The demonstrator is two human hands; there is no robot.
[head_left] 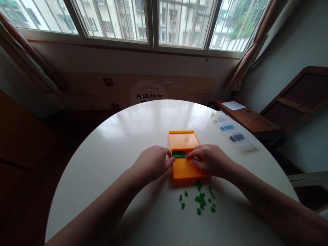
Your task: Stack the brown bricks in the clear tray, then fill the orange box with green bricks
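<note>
An orange tray lies on the round white table, with a second orange part overlapping its near half. Between the two parts sits a small green brick strip. My left hand rests at the strip's left end, fingers curled and thumb touching it. At the strip's right end my right hand lies over the orange tray, its fingertips pinching the strip's edge. Several loose green bricks are scattered on the table just in front of the tray.
A clear plastic compartment box with blue and dark pieces lies at the table's right edge. Behind it stand a wooden desk with a paper sheet and a wooden chair. Windows run along the far wall.
</note>
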